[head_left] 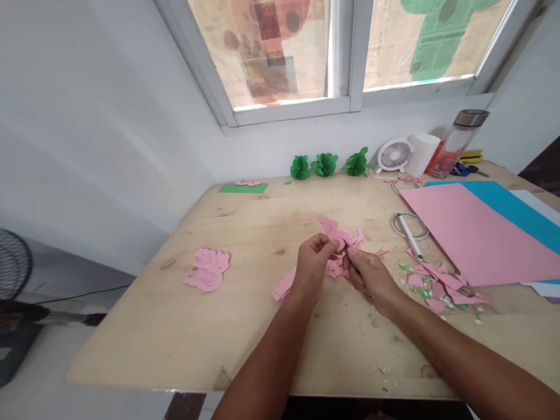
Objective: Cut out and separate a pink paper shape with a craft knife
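Near the middle of the table, my left hand pinches a piece of pink paper between thumb and fingers. My right hand closes around dark-handled scissors, mostly hidden by the fingers, with the blades against the paper. Pink offcuts lie on the table below both hands. Beside my left wrist is a folded pink strip. Farther left rests a group of pink scalloped cut-outs.
Pink and blue sheets lie at the right, near a white pen and a heap of scraps. Along the wall stand green paper figures, a small white fan and a glass bottle. Green paper lies back left.
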`<state>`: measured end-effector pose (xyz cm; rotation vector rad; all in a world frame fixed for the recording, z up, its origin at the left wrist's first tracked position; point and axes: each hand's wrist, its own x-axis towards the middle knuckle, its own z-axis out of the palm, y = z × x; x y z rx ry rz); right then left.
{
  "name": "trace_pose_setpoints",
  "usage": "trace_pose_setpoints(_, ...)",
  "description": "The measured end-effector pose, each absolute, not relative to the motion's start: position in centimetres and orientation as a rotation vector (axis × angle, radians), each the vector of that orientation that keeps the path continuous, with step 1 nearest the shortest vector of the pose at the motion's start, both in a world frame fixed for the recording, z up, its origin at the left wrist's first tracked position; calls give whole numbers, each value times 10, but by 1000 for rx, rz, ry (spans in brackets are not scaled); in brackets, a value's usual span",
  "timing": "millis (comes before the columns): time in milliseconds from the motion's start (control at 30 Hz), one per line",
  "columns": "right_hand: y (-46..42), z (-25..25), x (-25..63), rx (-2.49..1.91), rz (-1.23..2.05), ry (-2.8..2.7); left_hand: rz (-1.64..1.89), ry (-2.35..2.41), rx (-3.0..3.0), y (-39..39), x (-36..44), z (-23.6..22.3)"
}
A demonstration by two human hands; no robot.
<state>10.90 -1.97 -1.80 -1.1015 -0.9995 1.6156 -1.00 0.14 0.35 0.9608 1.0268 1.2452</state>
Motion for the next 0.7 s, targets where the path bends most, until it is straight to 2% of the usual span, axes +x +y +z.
trace_pose_setpoints(700,-19,-17,110,-1095,1634,-988,1211,997,975,1,-12,4)
